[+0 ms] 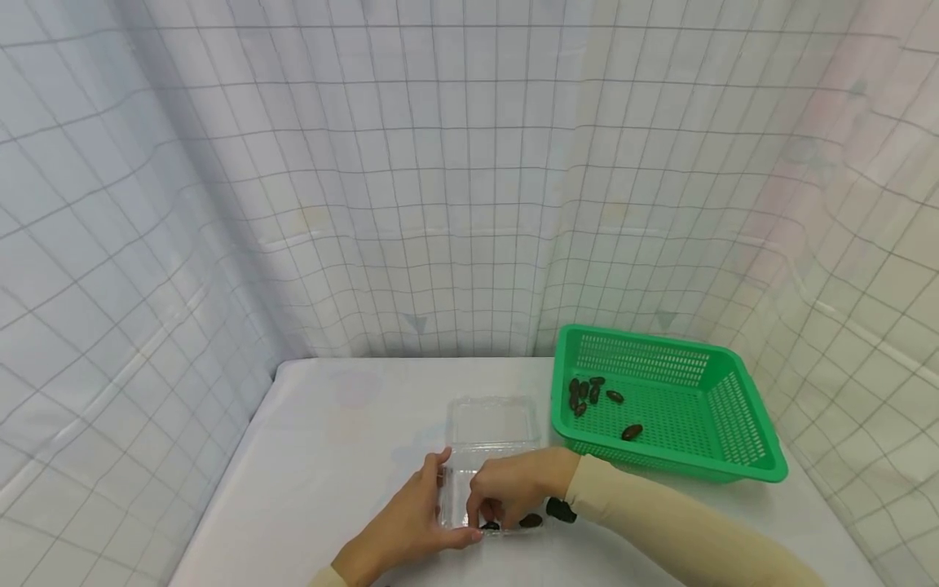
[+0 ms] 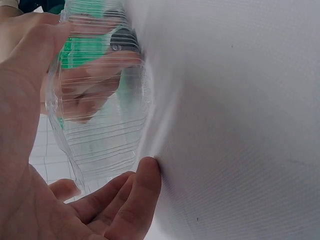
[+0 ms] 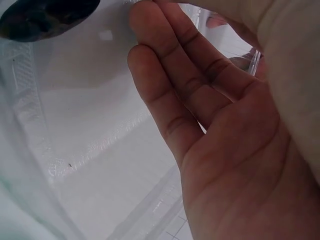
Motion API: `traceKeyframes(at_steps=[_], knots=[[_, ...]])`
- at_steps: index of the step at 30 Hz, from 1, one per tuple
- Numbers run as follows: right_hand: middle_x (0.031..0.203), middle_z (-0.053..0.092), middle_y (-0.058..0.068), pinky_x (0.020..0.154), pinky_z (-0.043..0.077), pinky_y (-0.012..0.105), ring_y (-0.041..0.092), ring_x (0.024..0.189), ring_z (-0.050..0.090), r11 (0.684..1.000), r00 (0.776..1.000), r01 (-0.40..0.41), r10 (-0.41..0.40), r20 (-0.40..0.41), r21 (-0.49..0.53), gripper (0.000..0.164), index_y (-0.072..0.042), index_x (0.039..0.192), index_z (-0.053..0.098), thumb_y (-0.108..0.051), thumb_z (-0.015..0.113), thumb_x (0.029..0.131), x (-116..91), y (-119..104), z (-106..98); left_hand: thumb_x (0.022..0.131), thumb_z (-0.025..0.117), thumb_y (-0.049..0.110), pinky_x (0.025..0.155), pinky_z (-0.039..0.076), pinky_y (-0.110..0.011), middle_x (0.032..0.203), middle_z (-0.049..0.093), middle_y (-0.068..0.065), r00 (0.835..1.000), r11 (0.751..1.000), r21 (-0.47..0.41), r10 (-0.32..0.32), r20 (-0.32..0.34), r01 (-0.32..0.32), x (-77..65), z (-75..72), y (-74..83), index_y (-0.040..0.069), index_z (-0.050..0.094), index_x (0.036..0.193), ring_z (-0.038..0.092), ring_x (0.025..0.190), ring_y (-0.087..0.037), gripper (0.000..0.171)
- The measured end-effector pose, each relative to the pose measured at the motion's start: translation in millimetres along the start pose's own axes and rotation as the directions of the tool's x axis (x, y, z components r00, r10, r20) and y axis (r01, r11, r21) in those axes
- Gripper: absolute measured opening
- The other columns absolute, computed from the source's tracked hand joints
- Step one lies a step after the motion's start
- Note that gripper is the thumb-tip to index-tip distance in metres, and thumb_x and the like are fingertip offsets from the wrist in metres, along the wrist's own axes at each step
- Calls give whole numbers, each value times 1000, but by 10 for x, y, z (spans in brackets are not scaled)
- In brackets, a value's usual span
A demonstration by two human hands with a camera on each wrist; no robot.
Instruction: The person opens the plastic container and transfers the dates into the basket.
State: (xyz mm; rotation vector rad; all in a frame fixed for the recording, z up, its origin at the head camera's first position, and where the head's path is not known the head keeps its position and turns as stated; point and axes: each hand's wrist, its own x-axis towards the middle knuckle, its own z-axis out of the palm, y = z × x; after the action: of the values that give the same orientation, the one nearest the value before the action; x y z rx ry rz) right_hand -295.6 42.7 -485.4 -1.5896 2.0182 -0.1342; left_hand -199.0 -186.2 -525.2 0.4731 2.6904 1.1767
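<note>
A clear plastic clamshell box (image 1: pixel 493 422) lies open on the white table, lid hinged back. My left hand (image 1: pixel 411 518) holds its near left corner, thumb at the front edge and fingers along the left side. Inside the box, my right hand (image 1: pixel 513 485) pinches a dark oval fruit (image 1: pixel 490 527) near the front wall; the same fruit (image 2: pixel 124 40) shows through the ribbed plastic in the left wrist view. Another glossy dark oval fruit (image 1: pixel 531 520) lies to its right in the box. The right thumb is largely hidden in the right wrist view.
A green perforated basket (image 1: pixel 766 456) stands at the right, behind the right forearm, with several dark oval fruits (image 1: pixel 584 390) mostly in its left part. A black object (image 1: pixel 561 510) shows beneath the right wrist. Gridded white curtains (image 1: pixel 455 204) enclose the table (image 1: pixel 330 440).
</note>
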Motion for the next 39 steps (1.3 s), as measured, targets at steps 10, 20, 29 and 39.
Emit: traceKeyframes(at_steps=[10,20,29,39], knots=[[94,77,-11,75,50,5,-8,80,59,1000,1000,-14,14,-8,14,36,-21,121,89,4,91,94,8,-26,9,85,103,59,88,57,-28,152,68,-21,1000,1000,5,-3,-2,3,0,14,-15,0,34,170,65,106,-16,124],[94,78,-12,77,50,4,-9,80,61,1000,998,-18,18,-60,5,36,-20,120,88,2,93,92,-24,-8,51,86,102,59,89,58,-28,156,66,-21,1000,1000,9,5,4,-5,-8,12,-10,0,36,169,66,111,-18,121],[94,77,-12,77,51,5,-10,80,61,999,991,-27,30,-128,27,34,-21,118,86,-5,97,90,-113,-1,21,87,101,58,91,60,-30,158,65,-24,1000,1000,2,-10,13,10,-21,8,5,0,32,172,67,116,-21,124],[98,80,-7,80,52,4,-10,84,63,998,974,42,-30,-224,49,30,-16,122,85,-6,92,94,-226,62,-52,86,103,58,88,57,-27,156,66,-23,1000,1000,16,7,-1,-7,3,18,-15,2,32,172,64,105,-15,125]])
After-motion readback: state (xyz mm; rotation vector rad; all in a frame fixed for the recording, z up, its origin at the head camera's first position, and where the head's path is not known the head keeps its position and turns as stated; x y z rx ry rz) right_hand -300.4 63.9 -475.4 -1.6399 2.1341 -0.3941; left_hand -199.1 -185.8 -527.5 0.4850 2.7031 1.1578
